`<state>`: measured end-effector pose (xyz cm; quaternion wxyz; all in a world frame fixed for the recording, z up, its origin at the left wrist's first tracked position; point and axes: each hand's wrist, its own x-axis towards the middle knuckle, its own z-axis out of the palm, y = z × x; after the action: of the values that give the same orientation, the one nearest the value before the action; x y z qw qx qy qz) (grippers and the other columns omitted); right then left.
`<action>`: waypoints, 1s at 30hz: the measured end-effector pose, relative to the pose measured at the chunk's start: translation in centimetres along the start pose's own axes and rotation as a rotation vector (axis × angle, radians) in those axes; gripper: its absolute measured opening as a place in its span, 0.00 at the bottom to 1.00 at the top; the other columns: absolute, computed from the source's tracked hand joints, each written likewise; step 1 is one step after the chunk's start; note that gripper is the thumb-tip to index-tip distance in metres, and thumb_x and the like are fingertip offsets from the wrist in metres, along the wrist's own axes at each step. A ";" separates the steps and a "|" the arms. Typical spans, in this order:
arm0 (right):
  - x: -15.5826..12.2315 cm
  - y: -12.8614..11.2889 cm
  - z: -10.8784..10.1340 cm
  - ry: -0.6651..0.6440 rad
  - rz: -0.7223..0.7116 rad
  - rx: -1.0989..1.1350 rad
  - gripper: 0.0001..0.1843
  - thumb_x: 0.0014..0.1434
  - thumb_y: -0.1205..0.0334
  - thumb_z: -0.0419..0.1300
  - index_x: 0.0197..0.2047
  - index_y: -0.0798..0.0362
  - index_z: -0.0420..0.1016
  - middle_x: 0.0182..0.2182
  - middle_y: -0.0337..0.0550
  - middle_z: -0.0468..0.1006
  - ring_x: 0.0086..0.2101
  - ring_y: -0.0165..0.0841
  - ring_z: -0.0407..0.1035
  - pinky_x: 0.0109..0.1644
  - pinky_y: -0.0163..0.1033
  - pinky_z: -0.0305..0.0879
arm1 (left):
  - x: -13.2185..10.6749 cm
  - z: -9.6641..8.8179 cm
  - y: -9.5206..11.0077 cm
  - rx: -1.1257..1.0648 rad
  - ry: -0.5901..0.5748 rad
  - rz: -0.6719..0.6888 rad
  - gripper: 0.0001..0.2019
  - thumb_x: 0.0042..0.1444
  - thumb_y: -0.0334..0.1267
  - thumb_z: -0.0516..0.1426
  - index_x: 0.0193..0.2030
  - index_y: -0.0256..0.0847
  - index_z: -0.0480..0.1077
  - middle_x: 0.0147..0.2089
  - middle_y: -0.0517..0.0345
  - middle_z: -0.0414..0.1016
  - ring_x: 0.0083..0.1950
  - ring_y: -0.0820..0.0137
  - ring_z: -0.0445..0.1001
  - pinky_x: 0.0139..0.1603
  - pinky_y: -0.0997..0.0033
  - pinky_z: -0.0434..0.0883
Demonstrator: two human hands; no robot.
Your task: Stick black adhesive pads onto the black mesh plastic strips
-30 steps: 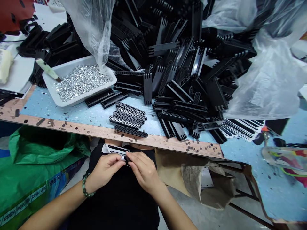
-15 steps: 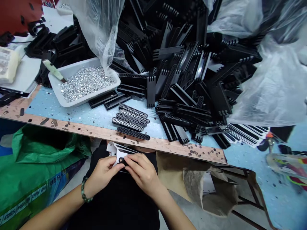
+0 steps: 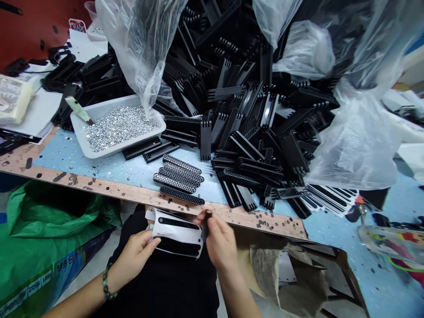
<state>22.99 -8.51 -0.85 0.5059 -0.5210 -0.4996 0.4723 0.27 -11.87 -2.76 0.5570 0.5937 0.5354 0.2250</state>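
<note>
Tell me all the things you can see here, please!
workbench: one, blue top with wooden edge, in front of the person
tray: one, white, on the bench
metal washers: very many, silver, in the tray
slotted plastic parts: too many to count, black, heaped on the bench
mesh strips: five, black, side by side near the bench edge
clear plastic bags: several, see-through, around the heap
woven bag: one, green, below the bench at left
paper bag: one, brown, below the bench at right
white sheet with black strips: one, white and black, in the left hand
small black piece: one, black, in the right hand
bead bracelet: one, green, on the left wrist
left hand: one, under the sheet's left end
right hand: one, beside the sheet's right end
</note>
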 end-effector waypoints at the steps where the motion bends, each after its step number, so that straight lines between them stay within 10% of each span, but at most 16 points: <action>1: 0.6 -0.3 -0.7 0.064 -0.003 0.064 0.15 0.66 0.60 0.52 0.52 0.42 0.75 0.36 0.42 0.76 0.34 0.31 0.73 0.40 0.41 0.73 | -0.2 -0.7 0.0 0.016 -0.063 -0.009 0.14 0.65 0.42 0.50 0.37 0.38 0.74 0.33 0.55 0.75 0.34 0.69 0.72 0.35 0.74 0.69; 5: 3.1 -2.3 -2.1 0.107 -0.133 -0.090 0.15 0.60 0.61 0.61 0.51 0.42 0.75 0.40 0.42 0.72 0.36 0.31 0.70 0.39 0.39 0.72 | -0.1 -5.3 0.8 0.092 -0.285 0.025 0.11 0.58 0.42 0.58 0.45 0.43 0.75 0.45 0.54 0.78 0.45 0.64 0.76 0.49 0.70 0.71; 9: 4.8 -3.2 0.0 -0.148 -0.295 -0.461 0.14 0.60 0.66 0.61 0.49 0.46 0.73 0.39 0.43 0.74 0.41 0.34 0.71 0.44 0.41 0.71 | 2.2 -8.3 2.0 0.002 0.181 -0.057 0.15 0.63 0.45 0.53 0.51 0.42 0.71 0.45 0.51 0.78 0.44 0.65 0.78 0.46 0.67 0.74; 17: 7.1 -2.1 4.2 -0.410 -0.404 -0.853 0.09 0.64 0.65 0.55 0.47 0.51 0.71 0.40 0.45 0.76 0.42 0.35 0.72 0.42 0.39 0.72 | 8.1 -5.5 2.7 -0.255 0.079 -0.011 0.22 0.60 0.39 0.55 0.61 0.39 0.63 0.43 0.50 0.78 0.43 0.65 0.78 0.43 0.66 0.78; 30: 7.9 -1.6 4.3 -0.470 -0.407 -0.948 0.09 0.64 0.65 0.54 0.45 0.51 0.74 0.40 0.45 0.76 0.40 0.34 0.72 0.40 0.37 0.71 | 9.3 -5.1 2.6 -0.357 0.013 -0.005 0.19 0.59 0.35 0.55 0.57 0.38 0.69 0.55 0.48 0.74 0.49 0.64 0.77 0.53 0.59 0.75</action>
<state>19.05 -0.40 0.63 0.1729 -0.4653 -0.8465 0.1926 -0.10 -0.98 -2.02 0.6506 0.4826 0.4919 0.3192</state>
